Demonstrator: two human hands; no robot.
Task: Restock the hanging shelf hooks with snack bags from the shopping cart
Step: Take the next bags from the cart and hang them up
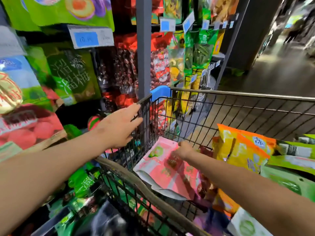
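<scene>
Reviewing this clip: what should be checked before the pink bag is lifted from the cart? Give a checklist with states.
1. Right hand reaches pink bag: ok, at its upper edge.
2. Grip on it closed: cannot tell, blurred.
3. Left hand free: ok, open by the cart corner.
4. Pink bag uncovered: ok, orange bag lies beside it.
5. Free hook available: cannot tell, hanging bags hide them.

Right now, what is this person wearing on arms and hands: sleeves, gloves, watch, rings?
The left hand and right hand wear no gloves. Both arms are bare to the frame edge, with no sleeve or cuff. No watch, bracelet or ring shows, though the picture is blurred.
</scene>
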